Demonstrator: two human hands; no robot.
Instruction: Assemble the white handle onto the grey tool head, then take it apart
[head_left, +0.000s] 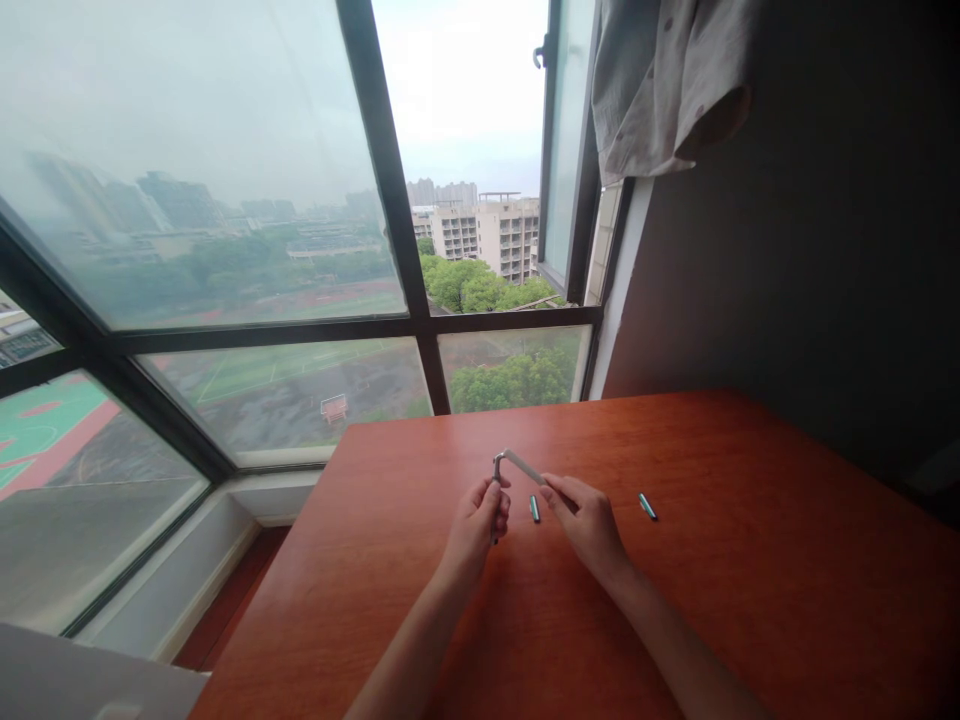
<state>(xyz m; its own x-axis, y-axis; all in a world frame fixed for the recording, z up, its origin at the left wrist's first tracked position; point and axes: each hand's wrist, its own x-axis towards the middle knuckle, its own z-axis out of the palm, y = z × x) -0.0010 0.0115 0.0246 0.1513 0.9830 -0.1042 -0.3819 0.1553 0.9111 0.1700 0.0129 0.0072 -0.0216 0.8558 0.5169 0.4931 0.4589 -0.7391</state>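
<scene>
Above a reddish wooden table (720,590), both my hands hold one thin grey hinged tool (517,464), bent at a corner. My left hand (480,520) is closed round its upright arm. My right hand (589,520) pinches the end of the slanted arm. A small teal and silver cylinder (534,508) lies on the table between my hands. A second, similar cylinder (647,506) lies to the right of my right hand.
A large window with dark frames (390,200) fills the left and back, showing buildings and a sports ground far below. A light garment (660,90) hangs at the upper right beside a dark wall (825,230). The table's left edge drops to the floor.
</scene>
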